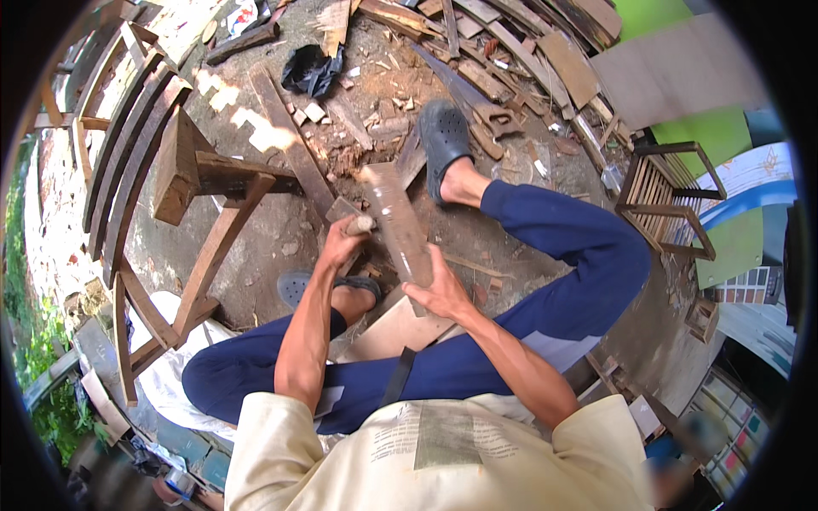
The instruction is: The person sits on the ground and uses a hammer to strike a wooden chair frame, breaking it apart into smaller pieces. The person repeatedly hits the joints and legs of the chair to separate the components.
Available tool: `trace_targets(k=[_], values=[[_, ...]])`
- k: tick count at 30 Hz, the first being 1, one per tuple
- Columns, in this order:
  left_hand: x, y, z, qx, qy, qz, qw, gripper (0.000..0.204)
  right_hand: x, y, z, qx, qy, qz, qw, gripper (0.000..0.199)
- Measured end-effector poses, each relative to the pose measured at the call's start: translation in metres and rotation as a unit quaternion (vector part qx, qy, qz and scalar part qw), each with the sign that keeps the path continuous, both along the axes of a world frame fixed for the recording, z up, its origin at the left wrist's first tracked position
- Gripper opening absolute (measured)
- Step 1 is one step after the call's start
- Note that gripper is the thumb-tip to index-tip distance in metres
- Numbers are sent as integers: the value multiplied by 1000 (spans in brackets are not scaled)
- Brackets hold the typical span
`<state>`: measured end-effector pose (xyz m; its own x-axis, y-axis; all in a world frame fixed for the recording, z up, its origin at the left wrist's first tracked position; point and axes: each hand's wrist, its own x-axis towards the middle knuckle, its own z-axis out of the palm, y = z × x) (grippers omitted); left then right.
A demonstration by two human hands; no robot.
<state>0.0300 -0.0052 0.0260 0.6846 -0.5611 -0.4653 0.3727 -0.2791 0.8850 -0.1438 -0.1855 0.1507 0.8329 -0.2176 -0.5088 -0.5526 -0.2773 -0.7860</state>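
Note:
My right hand (pixel 439 289) grips the lower part of a brown wooden board (pixel 394 213), which tilts up between my legs with its far end near the ground. Just left of the board, my left hand (pixel 342 243) is closed round a tool with a thick, round, pale handle end (pixel 361 225). A flat greyish part (pixel 343 209) shows beside that hand; the tool's exact kind cannot be made out. Below the board lies a pale flat wooden piece (pixel 400 328), near my folded leg. My feet are in dark clogs (pixel 445 140) on either side.
A handsaw (pixel 477 102) lies beyond my right foot among wood scraps (pixel 511 68). A long plank (pixel 290 136) and a black plastic bag (pixel 313 70) lie ahead. Curved wooden furniture (pixel 226 247) stands close on the left. A slatted wooden frame (pixel 669 200) is at the right.

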Motion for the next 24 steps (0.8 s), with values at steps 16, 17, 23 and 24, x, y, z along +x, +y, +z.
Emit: trace_targets(k=[16, 17, 23, 24], values=[[5, 7, 3, -15, 3, -19, 1000, 20, 45, -5, 38, 62, -1, -404, 913, 78], [1, 6, 6, -30, 47, 12, 998, 21, 23, 14, 28, -46, -10, -167, 985, 85], [6, 17, -4, -11, -5, -10, 1000, 21, 23, -8, 15, 28, -22, -156, 987, 91], [6, 15, -2, 15, -16, -30, 999, 21, 27, -23, 15, -16, -89, -198, 976, 81]])
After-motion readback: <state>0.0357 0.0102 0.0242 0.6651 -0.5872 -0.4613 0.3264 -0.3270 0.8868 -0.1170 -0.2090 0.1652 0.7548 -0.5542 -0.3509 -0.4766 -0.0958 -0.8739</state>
